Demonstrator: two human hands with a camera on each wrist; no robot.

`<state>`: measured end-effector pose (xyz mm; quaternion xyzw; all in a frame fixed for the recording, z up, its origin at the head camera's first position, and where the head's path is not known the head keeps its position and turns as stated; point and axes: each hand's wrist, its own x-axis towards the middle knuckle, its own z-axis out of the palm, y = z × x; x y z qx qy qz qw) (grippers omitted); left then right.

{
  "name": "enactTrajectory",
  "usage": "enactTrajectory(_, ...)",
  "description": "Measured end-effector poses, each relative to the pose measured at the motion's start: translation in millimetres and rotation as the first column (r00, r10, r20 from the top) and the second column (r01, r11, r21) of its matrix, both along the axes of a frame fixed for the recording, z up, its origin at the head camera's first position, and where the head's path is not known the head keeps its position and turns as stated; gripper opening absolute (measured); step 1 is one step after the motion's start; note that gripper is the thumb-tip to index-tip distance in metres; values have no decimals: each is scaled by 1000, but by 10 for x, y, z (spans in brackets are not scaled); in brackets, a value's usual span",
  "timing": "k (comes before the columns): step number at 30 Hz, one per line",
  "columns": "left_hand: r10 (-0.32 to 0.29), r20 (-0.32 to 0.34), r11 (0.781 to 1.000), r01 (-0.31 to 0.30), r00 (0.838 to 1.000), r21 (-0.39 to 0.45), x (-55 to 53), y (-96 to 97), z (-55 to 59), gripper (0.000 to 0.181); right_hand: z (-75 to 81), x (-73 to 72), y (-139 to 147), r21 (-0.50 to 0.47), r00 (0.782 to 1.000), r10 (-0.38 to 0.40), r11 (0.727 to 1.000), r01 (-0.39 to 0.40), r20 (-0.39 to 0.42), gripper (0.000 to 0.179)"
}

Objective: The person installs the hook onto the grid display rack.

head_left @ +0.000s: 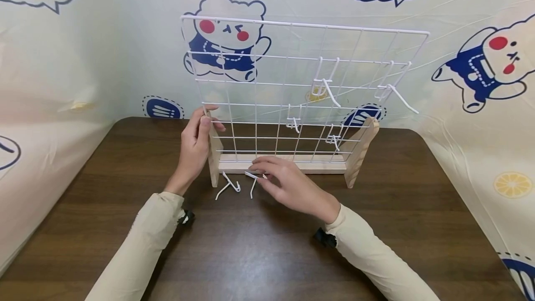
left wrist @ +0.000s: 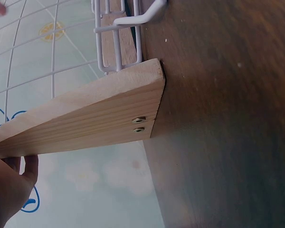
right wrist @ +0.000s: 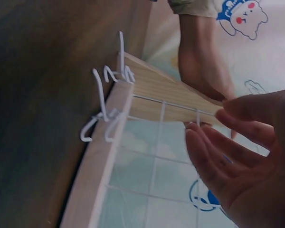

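Observation:
A white wire grid rack [head_left: 305, 25] stands on wooden supports. My left hand [head_left: 194, 136] grips the upper end of its left wooden side panel [head_left: 214, 157], thumb on the near side; the left wrist view shows that panel [left wrist: 104, 114] close up. In front of the rack's base, my right hand [head_left: 288, 185] hovers beside two loose white hooks, one on the left [head_left: 227, 185] and one partly behind the fingertips [head_left: 252, 184]. The right wrist view shows that hand [right wrist: 256, 166] with fingers loosely bent, nothing between them, apart from the nearer hook [right wrist: 101, 97].
Several white hooks hang on the grid's right half, including a long one [head_left: 331, 94] and another at the far right [head_left: 403, 99]. The right wooden panel [head_left: 360, 147] stands on the brown table [head_left: 251, 254]. A patterned cloth [head_left: 138, 50] hangs behind.

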<state>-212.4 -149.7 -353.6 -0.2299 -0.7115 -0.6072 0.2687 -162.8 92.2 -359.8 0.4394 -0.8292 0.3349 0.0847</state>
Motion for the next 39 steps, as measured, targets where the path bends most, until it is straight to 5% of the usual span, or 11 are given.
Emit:
enactTrajectory(7, 7, 2, 1000, -7, 1000, -9, -14, 19, -9, 31, -134, 8, -19, 208, 993, 1, 978, -27, 121, 34)
enactTrajectory(13, 4, 4, 1000, -4, 1000, -9, -42, 2, -41, 31, -213, 15, -35, 307, 990, 14, 950, -57, 141, 36)
enactTrajectory(20, 7, 6, 1000, -7, 1000, -5, -9, 9, 0, 31, -239, 31, -12, 441, 970, -49, 895, -63, 239, 37)
enactTrajectory(39, 3, 5, 1000, -3, 1000, -2, 1, -9, 4, 32, -336, 25, -25, 517, 973, -95, 856, -28, 209, 40)
